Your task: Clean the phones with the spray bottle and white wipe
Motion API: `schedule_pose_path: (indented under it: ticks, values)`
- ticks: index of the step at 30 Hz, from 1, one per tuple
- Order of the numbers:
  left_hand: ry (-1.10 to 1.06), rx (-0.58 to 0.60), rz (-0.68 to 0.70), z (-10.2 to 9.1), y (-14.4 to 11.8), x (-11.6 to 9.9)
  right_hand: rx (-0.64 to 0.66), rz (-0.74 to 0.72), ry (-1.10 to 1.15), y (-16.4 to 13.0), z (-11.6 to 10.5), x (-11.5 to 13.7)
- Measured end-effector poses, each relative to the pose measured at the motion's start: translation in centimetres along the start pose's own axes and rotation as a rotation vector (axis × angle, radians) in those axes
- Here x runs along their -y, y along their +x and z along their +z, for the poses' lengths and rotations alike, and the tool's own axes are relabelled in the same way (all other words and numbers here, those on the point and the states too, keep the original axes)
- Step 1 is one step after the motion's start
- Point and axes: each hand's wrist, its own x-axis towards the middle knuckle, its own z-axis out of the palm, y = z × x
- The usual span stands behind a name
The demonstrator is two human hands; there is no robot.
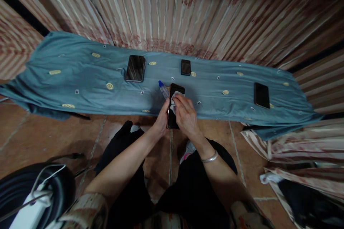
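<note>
Head view, left hand point(162, 117) gripping phone point(174, 107), right hand point(185, 114) wiping

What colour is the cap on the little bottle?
Blue, on the bottle beside the left hand; head view.

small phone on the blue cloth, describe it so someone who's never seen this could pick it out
Find the blue cloth spread along the striped curtain. Three dark phones lie on it; the small phone is the middle one, near the far edge, just beyond the hands. It is clearly smaller than the large phone to its left and the right phone.
</note>
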Motion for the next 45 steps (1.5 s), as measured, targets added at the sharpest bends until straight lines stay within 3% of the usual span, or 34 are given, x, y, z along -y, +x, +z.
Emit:
schedule_pose_path:
  ticks: [12,22,33,45]
  values:
    - [0.016,0.021,0.043,0.1,0.3,-1.1,0.032,0.040,-0.003,-0.2,-0.3,-0.5]
    - [0.017,-0.031,0.091,-0.5,0.7,-1.0,0.052,-0.029,0.026,-0.4,0.0,1.3]
    - [0.044,0.046,0.057,-0.3,0.4,-1.7,0.028,-0.002,0.019,-0.3,0.0,0.7]
    - [0.001,-0.050,0.105,0.0,0.4,-1.2,0.015,-0.072,0.038,-0.5,0.3,1.3]
